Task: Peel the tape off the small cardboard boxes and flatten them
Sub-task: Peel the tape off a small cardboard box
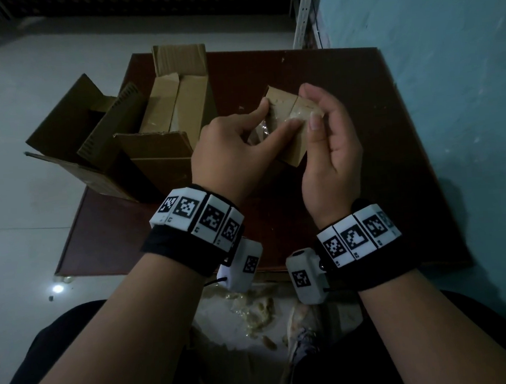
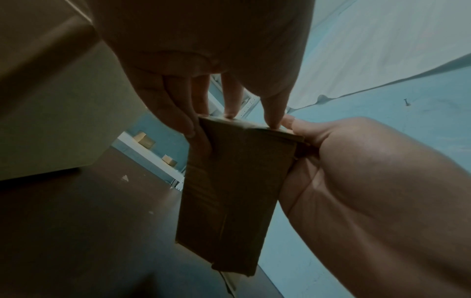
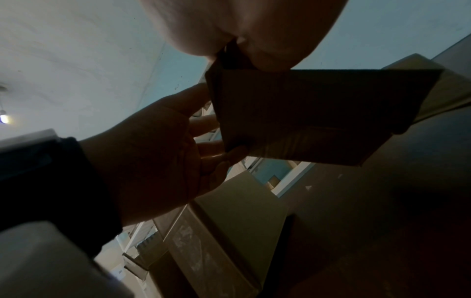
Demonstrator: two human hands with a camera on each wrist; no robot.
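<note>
With both hands' fingers gripping the small box [image 1: 290, 128], our left hand [image 1: 230, 151] picking tape [image 1: 263, 129] could tear it short.

It looks like a storeroom or small packing room. A dark brown table [image 1: 346, 118] stands against a teal painted wall [image 1: 447, 55] on a pale tiled floor [image 1: 6, 150]. White slotted metal shelving [image 1: 304, 12] rises at the far right, and the left wrist view shows small boxes [image 2: 144, 139] on such a shelf. An open carton [image 1: 115, 148] of cardboard sits at the table's left; tape scraps [image 1: 255, 313] litter the near floor.
</note>
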